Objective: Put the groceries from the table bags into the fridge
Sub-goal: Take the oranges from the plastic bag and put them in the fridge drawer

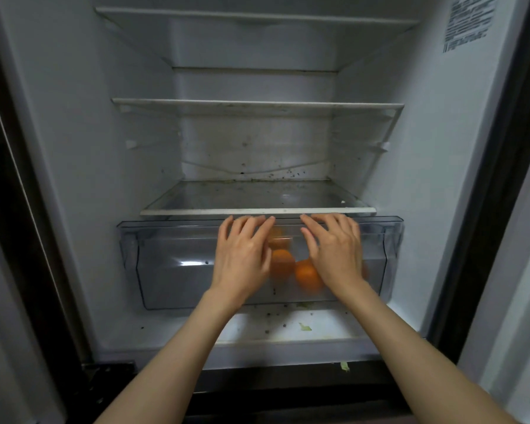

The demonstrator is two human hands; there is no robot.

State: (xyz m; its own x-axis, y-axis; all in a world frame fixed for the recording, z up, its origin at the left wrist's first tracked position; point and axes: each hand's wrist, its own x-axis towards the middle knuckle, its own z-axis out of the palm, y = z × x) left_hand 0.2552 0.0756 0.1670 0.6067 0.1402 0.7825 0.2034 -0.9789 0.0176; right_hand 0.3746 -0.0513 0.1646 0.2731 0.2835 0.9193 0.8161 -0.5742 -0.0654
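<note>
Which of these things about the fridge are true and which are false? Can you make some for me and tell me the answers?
1. Orange fruits lie inside the clear drawer. True.
2. The left hand is holding a milk bottle. False: it lies with straight fingers on the drawer's front and holds nothing.
3. The right hand is on the drawer front too. True.
4. The glass shelf just above the drawer is full of food. False: only dark specks show on it.
5. The drawer is at the top of the fridge. False: it sits at the bottom, below the shelves.
</note>
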